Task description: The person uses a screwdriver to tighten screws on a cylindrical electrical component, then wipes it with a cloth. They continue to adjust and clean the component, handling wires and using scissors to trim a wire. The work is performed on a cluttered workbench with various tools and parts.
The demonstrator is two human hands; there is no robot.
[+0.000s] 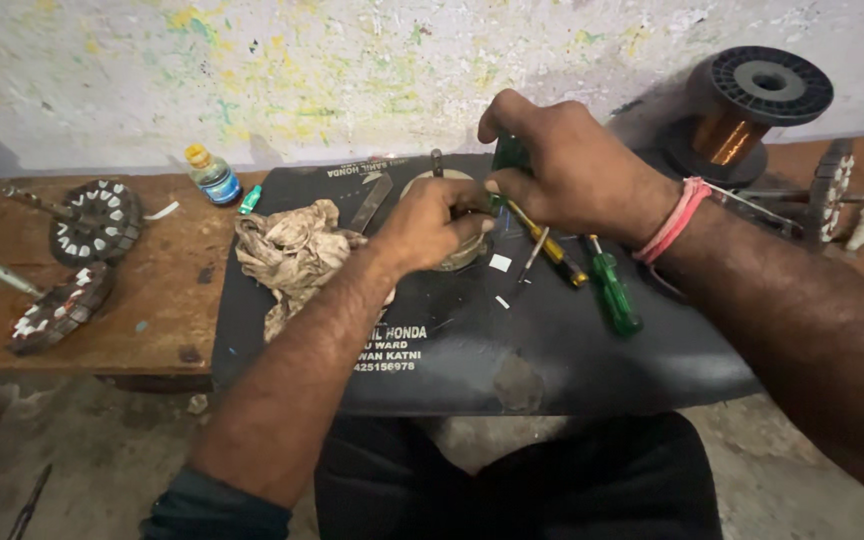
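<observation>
My left hand rests on a round metal part lying on a black mat, fingers curled over its rim. My right hand is closed around a green tool handle held upright over that part; its tip is hidden by my fingers. A red thread band sits on my right wrist. Just right of the part lie a yellow-handled screwdriver and a green-handled screwdriver.
A crumpled cloth lies left on the mat. Two wound stators sit on the wooden bench, with a small bottle. A copper wire spool stands back right, a third stator beside it.
</observation>
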